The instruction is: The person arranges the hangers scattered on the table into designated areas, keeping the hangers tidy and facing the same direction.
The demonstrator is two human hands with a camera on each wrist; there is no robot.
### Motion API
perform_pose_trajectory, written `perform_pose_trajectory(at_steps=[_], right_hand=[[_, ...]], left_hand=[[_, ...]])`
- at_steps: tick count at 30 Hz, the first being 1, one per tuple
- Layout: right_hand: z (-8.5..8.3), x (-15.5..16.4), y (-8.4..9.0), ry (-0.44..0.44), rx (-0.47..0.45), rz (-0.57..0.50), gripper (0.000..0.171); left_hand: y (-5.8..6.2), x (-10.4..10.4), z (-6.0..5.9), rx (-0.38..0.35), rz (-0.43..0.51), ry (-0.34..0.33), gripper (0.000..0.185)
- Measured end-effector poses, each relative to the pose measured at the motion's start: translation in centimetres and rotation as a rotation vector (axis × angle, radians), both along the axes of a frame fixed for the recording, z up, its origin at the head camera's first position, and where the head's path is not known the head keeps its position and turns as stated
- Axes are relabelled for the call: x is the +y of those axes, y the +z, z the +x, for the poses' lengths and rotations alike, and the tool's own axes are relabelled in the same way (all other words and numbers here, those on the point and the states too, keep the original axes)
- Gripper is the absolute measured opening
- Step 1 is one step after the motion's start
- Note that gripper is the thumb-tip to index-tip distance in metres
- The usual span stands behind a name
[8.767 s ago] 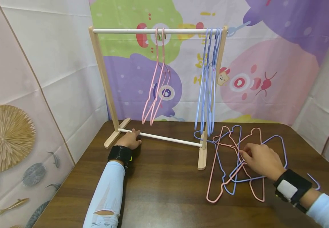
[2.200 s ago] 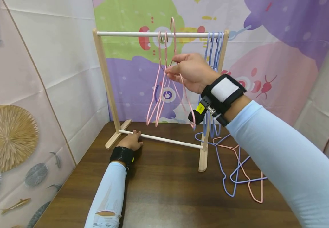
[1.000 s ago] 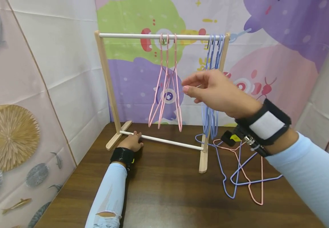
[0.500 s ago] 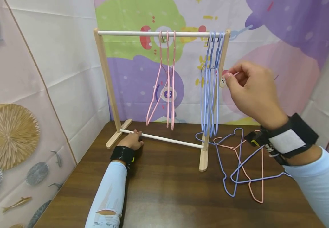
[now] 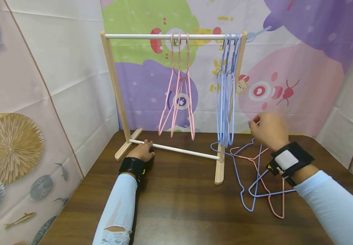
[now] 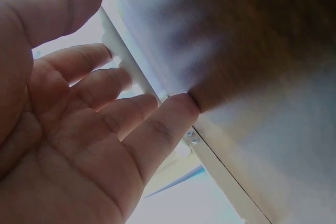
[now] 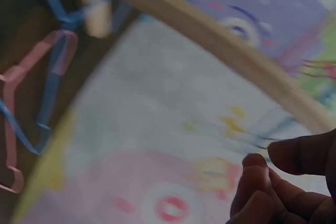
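My left hand rests on the lower white rod of a wooden rack, near its left foot. In the left wrist view its fingers are loosely bent, fingertips at the rod. My right hand holds nothing and is blurred, to the right of the rack above loose hangers. Its fingers are loosely curled, thumb near the index finger in the right wrist view. On the top rod hang three pink hangers mid-rod and several blue hangers at the right end.
Blue hangers and a pink hanger lie tangled on the brown table, right of the rack's right foot. My right forearm partly covers them. A cartoon-printed cloth hangs close behind the rack.
The right hand took a pink hanger from the table, hung it on the top rod beside two others, let go, and moved right and down. The left hand has stayed put.
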State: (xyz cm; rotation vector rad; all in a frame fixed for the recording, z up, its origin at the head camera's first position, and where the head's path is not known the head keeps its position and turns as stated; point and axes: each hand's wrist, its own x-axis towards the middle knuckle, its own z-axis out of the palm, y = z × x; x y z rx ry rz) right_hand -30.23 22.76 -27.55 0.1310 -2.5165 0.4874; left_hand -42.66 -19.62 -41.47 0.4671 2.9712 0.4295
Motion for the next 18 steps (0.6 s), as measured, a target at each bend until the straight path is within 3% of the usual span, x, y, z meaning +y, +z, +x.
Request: perform_pose_trajectory(at_steps=[9,18], right_hand=[[-2.0,0.2,-6.8,-0.088,-0.327,-0.002,0.035],[-2.6,-2.4,-10.7,-0.158,-0.442,0.057,0.033]], left_hand=[[0.0,0.2,-0.4,-0.004,0.001,0.003,0.065],[-0.1,-0.2,-0.3,-0.020,0.004,0.006,0.066]])
